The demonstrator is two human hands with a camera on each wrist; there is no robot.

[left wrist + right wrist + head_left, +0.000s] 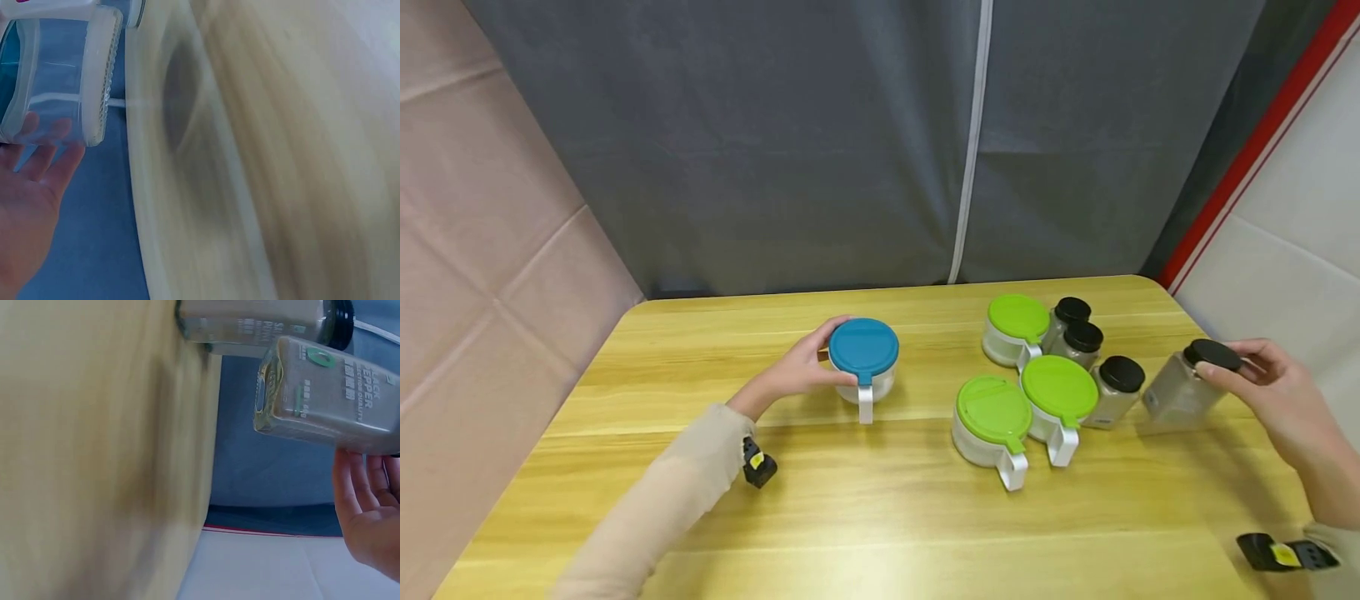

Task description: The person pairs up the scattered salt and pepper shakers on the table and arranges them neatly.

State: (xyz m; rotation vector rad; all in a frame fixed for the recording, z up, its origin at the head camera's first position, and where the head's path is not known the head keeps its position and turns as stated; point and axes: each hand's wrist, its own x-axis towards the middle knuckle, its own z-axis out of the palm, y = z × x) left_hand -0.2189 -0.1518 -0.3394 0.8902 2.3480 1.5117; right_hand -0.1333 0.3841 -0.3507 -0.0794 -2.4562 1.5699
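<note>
Spanning the back, a grey curtain [790, 150] hung behind the wooden table [850, 508]. Three green-lidded pots [1059, 388] stood closely grouped right of centre. Left of them, the blue-lidded pot [863, 343] was raised just clear of the tabletop, the left hand [797, 367] clamped round its body, thumb in front. That hold looked sound: fingers on the walls, not the lid; a level wrist seemed all it needed. Hands well apart. Far right, the right hand [1276, 398] gripped the pepper jar [1178, 390] high up, its base off the wood and tilted toward three black-capped jars [1111, 402] beside the pots. Judged the weaker hold; a lower grip and a slow righting seemed prudent against slipping or knocking the nearest neighbour. Smaller still: the jar's black cap [1212, 354], under the thumb, and the pot's white handle [866, 405], facing the wearer.
</note>
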